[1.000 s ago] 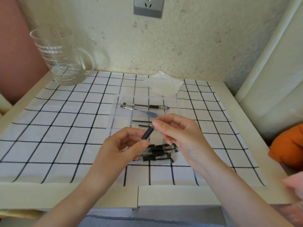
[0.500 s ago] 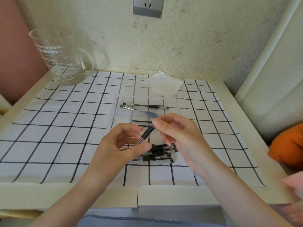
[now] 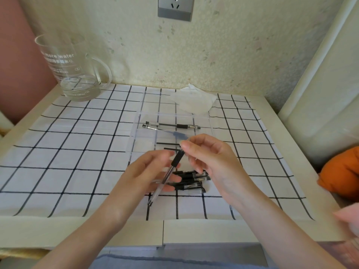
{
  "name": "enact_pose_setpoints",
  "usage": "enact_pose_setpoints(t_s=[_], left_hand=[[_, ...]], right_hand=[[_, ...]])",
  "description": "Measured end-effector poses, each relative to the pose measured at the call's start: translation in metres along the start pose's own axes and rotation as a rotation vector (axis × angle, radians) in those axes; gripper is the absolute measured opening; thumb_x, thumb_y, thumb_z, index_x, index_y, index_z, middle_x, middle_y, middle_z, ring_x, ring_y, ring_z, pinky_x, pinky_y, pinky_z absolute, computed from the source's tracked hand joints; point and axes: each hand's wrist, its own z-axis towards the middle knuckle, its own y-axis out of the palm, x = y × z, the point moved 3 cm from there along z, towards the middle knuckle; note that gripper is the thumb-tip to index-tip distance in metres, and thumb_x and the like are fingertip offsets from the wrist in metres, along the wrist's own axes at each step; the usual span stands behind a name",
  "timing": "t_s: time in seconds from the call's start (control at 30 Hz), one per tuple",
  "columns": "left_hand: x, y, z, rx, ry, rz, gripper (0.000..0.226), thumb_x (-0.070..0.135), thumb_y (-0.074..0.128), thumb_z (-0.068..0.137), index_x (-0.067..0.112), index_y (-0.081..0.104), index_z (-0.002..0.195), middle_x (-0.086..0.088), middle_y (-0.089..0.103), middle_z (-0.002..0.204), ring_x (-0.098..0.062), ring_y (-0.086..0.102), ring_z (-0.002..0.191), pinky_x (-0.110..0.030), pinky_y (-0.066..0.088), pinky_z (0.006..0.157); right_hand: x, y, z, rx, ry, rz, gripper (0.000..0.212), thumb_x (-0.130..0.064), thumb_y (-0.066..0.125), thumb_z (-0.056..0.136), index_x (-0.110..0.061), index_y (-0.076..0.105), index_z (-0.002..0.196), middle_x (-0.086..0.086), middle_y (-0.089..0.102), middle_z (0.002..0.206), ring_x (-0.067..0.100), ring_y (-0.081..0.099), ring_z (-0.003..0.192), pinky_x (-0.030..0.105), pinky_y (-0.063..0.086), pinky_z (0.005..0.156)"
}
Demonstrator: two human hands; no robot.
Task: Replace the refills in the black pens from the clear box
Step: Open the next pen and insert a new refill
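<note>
A black pen [image 3: 175,162] with a clear barrel and a black rubber grip slants from the upper right to the lower left above the cloth. My right hand [image 3: 211,162] pinches its tip end. The barrel runs in front of the fingers of my left hand [image 3: 143,179], whose thumb is off the pen and whose fingers are relaxed. Behind my hands lies the clear box [image 3: 210,123]. It holds two pens [image 3: 171,125] at its far side and two loose black refills [image 3: 168,146] nearer me. Several black pens [image 3: 191,180] lie piled below my hands.
A checked cloth [image 3: 68,152] covers the small table. A clear jug [image 3: 71,70] stands at the back left and a crumpled tissue [image 3: 194,100] lies behind the box. An orange object [image 3: 342,171] sits off the right edge. The wall is close behind.
My left hand has let go of the barrel and opened. The pen has swung so that its whole barrel now shows, hanging from my right hand's pinch.
</note>
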Motion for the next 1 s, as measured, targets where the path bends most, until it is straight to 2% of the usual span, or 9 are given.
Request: enact_pose_setpoints(t_s=[0.07,0.17,0.27,0.37,0.57,0.77,0.9,1.0], left_hand=[[-0.0017,0.0020,0.0000,-0.061,-0.028,0.006,0.035,0.035,0.042,0.089,0.016,0.066,0.107,-0.002,0.075,0.095,-0.017,0.072,0.082,-0.025,0.058,0.072],[-0.0038,0.0015,0.0006,-0.056,-0.017,0.017,0.026,0.020,0.052,0.086,0.006,0.068,0.101,-0.006,0.076,0.083,-0.014,0.069,0.067,-0.019,0.056,0.062],[-0.0026,0.0000,0.0010,-0.042,-0.006,-0.009,0.030,0.023,0.059,0.076,0.006,0.068,0.099,-0.007,0.075,0.081,-0.012,0.067,0.062,-0.020,0.055,0.059],[-0.0023,-0.0007,0.0015,-0.033,-0.001,-0.022,0.031,0.024,0.059,0.074,0.006,0.068,0.098,-0.007,0.075,0.080,-0.012,0.066,0.061,-0.020,0.055,0.059],[-0.0039,-0.0016,0.0015,-0.006,0.011,0.004,0.029,0.021,0.062,0.072,0.007,0.069,0.096,-0.006,0.076,0.080,-0.010,0.067,0.061,-0.020,0.056,0.061],[-0.0030,-0.0010,0.0012,-0.018,-0.014,-0.035,0.028,0.021,0.061,0.073,0.006,0.069,0.095,-0.006,0.075,0.077,-0.011,0.066,0.060,-0.021,0.057,0.061],[-0.0025,0.0004,-0.0004,-0.043,-0.014,-0.018,0.028,0.021,0.062,0.071,0.006,0.069,0.095,-0.008,0.075,0.079,-0.012,0.066,0.060,-0.020,0.056,0.059],[-0.0035,0.0010,-0.0009,-0.008,0.001,-0.010,0.026,0.019,0.065,0.069,0.006,0.069,0.091,-0.008,0.076,0.078,-0.012,0.068,0.059,-0.020,0.055,0.057]], right_hand=[[-0.0001,-0.0007,0.0005,0.000,-0.007,0.003,0.017,-0.031,0.074,0.073,-0.017,0.067,0.080,0.001,0.055,0.062,0.016,0.041,0.057,0.021,0.035,0.052],[0.0009,-0.0014,0.0011,-0.005,-0.005,0.005,0.022,-0.035,0.074,0.070,-0.018,0.068,0.082,0.003,0.056,0.066,0.018,0.043,0.061,0.023,0.035,0.054],[0.0008,0.0002,0.0015,-0.054,0.006,0.046,0.030,-0.035,0.070,0.073,-0.014,0.071,0.095,-0.003,0.059,0.069,0.013,0.046,0.059,0.021,0.037,0.052],[0.0008,0.0016,0.0015,-0.095,-0.009,0.070,0.030,-0.030,0.064,0.079,-0.014,0.072,0.104,-0.008,0.057,0.064,0.006,0.049,0.059,0.020,0.036,0.053],[0.0031,-0.0015,0.0020,-0.072,0.038,0.089,0.029,-0.025,0.067,0.077,-0.007,0.072,0.099,-0.009,0.054,0.056,0.000,0.054,0.059,0.022,0.032,0.054],[-0.0019,-0.0003,0.0025,-0.131,0.055,0.114,0.030,-0.033,0.069,0.072,-0.016,0.075,0.095,-0.010,0.062,0.072,0.010,0.041,0.062,0.020,0.032,0.052],[-0.0005,-0.0011,0.0029,-0.065,0.040,0.059,0.028,-0.040,0.073,0.066,-0.019,0.076,0.084,0.004,0.052,0.070,0.013,0.037,0.062,0.020,0.034,0.053],[0.0019,-0.0014,0.0031,-0.010,0.046,0.019,0.032,-0.046,0.078,0.061,-0.020,0.075,0.080,0.013,0.049,0.076,0.016,0.034,0.061,0.024,0.032,0.059]])
